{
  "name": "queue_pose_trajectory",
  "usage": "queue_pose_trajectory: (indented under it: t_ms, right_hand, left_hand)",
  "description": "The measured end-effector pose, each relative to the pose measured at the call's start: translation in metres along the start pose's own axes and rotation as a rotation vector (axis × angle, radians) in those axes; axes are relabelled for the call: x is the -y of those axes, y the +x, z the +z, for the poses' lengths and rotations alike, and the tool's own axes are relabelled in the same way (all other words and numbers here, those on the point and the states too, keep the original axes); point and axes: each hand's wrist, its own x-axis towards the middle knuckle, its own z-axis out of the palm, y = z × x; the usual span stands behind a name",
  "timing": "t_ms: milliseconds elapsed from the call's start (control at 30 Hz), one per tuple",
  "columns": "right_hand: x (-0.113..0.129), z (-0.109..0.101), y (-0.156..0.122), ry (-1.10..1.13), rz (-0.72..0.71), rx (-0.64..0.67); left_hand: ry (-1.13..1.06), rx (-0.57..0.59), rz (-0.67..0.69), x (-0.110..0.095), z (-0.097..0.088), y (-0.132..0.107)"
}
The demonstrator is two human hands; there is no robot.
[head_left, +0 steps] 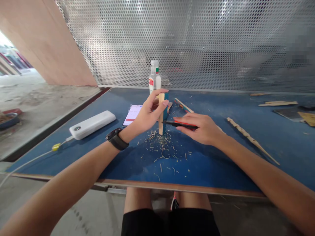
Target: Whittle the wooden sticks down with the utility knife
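A small wooden block (161, 126) with one blue-painted side stands upright on the blue table. My left hand (150, 113) grips its upper part, thumb on the near face and fingers over the top and behind. My right hand (203, 128) is closed around a black and red utility knife (183, 125). The knife's tip meets the block's lower half at the blue edge. Thin wood shavings (165, 153) lie scattered around the block's foot and toward me.
A phone (133, 113) with a lit screen and a white power bank (92, 124) with a cable lie at left. Behind stands a clear bottle (154, 77) before a perforated metal panel (197, 42). A carved stick (251, 139) and wood pieces (278, 103) lie at right.
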Motion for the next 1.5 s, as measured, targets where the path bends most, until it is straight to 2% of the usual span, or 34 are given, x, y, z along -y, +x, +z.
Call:
queue_pose_trajectory:
  t_ms: [233, 367, 567, 700, 900, 1000, 1100, 1200, 1267, 1333, 1500]
  right_hand:
    - [-0.0026, -0.0013, 0.0005, 0.032, 0.003, 0.031]
    - [-0.0057, -0.0013, 0.0004, 0.057, -0.004, 0.049]
    - [-0.0025, -0.0006, -0.0017, 0.092, -0.029, 0.184]
    - [0.0001, -0.0038, 0.0002, 0.106, -0.027, 0.192]
    - [-0.0029, -0.0022, -0.0028, 0.040, -0.052, 0.297]
    - [-0.0035, 0.0010, -0.0041, 0.045, -0.046, 0.270]
    - [-0.0021, 0.0028, -0.0029, 0.102, -0.022, 0.152]
    - [-0.0011, 0.0028, -0.0012, 0.096, 0.020, 0.008]
    - [-0.0017, 0.0020, -0.0009, 0.069, 0.041, -0.021]
    - [-0.0031, 0.0011, -0.0013, 0.062, 0.041, 0.007]
    - [-0.0069, -0.0004, -0.0032, 0.062, 0.004, 0.188]
  left_hand:
    - [0.032, -0.124, 0.013, 0.0013, 0.0019, 0.0011]
    - [0.031, -0.089, 0.001, 0.0012, -0.0006, 0.0025]
    - [0.057, -0.073, 0.050, -0.0009, -0.0020, 0.0030]
    - [0.061, -0.071, 0.034, -0.0029, -0.0005, 0.0008]
    - [0.087, -0.085, 0.050, -0.0012, 0.0003, -0.0006]
    - [0.095, -0.072, 0.073, 0.0018, -0.0012, -0.0007]
    - [0.127, -0.035, 0.092, 0.0020, -0.0020, -0.0022]
    - [0.195, -0.077, 0.102, -0.0010, -0.0014, -0.0038]
    - [0.235, -0.119, 0.101, -0.0033, -0.0007, -0.0039]
    - [0.269, -0.153, 0.100, -0.0047, -0.0003, -0.0032]
    - [0.316, -0.179, 0.089, -0.0054, -0.0003, -0.0009]
